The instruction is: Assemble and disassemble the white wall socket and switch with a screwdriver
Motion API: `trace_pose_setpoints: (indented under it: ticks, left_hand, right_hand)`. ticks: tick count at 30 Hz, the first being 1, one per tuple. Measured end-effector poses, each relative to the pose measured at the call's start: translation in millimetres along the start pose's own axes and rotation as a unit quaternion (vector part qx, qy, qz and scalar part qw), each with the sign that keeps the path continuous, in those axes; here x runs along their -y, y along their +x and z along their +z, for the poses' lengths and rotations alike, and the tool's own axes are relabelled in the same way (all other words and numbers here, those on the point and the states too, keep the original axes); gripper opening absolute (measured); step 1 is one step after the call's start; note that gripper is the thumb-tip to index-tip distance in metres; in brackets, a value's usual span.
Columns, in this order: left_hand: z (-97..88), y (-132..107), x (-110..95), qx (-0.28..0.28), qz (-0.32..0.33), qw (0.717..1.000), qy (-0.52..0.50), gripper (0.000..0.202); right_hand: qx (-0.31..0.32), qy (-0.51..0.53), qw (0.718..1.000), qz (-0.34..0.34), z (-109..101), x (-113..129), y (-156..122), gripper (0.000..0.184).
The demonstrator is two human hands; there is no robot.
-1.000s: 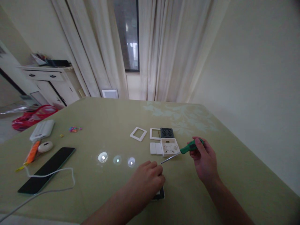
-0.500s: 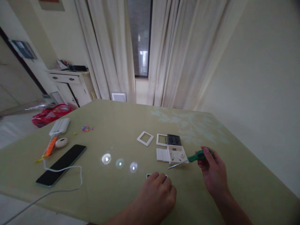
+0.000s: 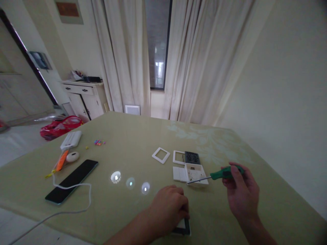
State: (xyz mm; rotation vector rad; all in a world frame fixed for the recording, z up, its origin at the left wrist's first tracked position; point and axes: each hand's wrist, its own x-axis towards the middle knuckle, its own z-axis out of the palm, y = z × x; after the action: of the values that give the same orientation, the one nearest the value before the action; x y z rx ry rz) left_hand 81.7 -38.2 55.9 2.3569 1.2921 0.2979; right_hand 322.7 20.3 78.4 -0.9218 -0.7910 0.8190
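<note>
My right hand (image 3: 241,195) is wrapped round the green handle of a screwdriver (image 3: 220,173). Its metal shaft points left, the tip over the near edge of a white open box (image 3: 197,172). My left hand (image 3: 168,207) has its fingers curled down at a dark-edged panel with a pale face (image 3: 186,231), and hides most of it. What its fingertips pinch, if anything, is hidden. White switch plates (image 3: 179,174) lie left of the box. Behind it are a black socket module (image 3: 192,158) and a white frame (image 3: 174,158); another white frame (image 3: 156,160) lies tilted farther left.
On the left of the table (image 3: 122,136) lie a black phone (image 3: 73,180) crossed by a white cable (image 3: 90,200), a white power bank (image 3: 71,139), an orange strap (image 3: 62,160), a round white case (image 3: 72,157) and small coloured beads (image 3: 98,142). A wall (image 3: 288,102) stands beyond the right edge.
The camera view has shifted slightly. My left hand has turned, and the dark-edged panel now shows on its near side instead of its far side. My right hand still holds the screwdriver.
</note>
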Motion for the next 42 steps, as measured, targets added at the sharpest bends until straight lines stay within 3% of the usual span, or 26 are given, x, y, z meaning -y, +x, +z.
trace_pose_setpoints:
  ticks: [3, 6, 8, 11, 13, 16, 19, 28, 42]
  left_hand:
    - [-1.4, -2, 3, -0.01, 0.0, 1.0, -0.021, 0.014]
    - [3.1, -7, 11, -0.021, 0.04, 0.998, -0.044, 0.065]
    - [9.3, -10, 18, -0.003, 0.076, 0.996, -0.047, 0.096]
    - [16.3, -11, 27, 0.024, 0.073, 0.996, -0.037, 0.104]
    - [15.4, -8, 31, 0.009, 0.046, 0.998, -0.048, 0.101]
    - [8.0, -3, 37, -0.039, 0.021, 0.997, -0.07, 0.097]
    - [2.5, -1, 45, -0.084, 0.005, 0.994, -0.075, 0.098]
    - [9.5, -1, 72, -0.109, -0.005, 0.987, -0.115, 0.088]
    - [7.8, -1, 70, -0.124, 0.004, 0.984, -0.124, 0.078]
  right_hand:
    - [0.068, -0.024, 0.993, -0.092, 18, 24, 2, 0.044]
    - [0.108, -0.08, 0.964, -0.231, 41, 49, 5, 0.029]
    - [0.091, -0.108, 0.933, -0.331, 55, 63, 4, 0.019]
    - [0.105, -0.158, 0.895, -0.403, 69, 76, 2, 0.011]
    - [0.189, -0.209, 0.87, -0.406, 72, 79, 1, 0.009]
    - [0.362, -0.289, 0.807, -0.365, 71, 78, 4, 0.013]
    - [0.443, -0.331, 0.762, -0.336, 70, 77, 7, 0.024]
    - [0.486, -0.32, 0.742, -0.332, 84, 64, 4, 0.026]
    - [0.492, -0.35, 0.741, -0.293, 88, 51, 11, 0.027]
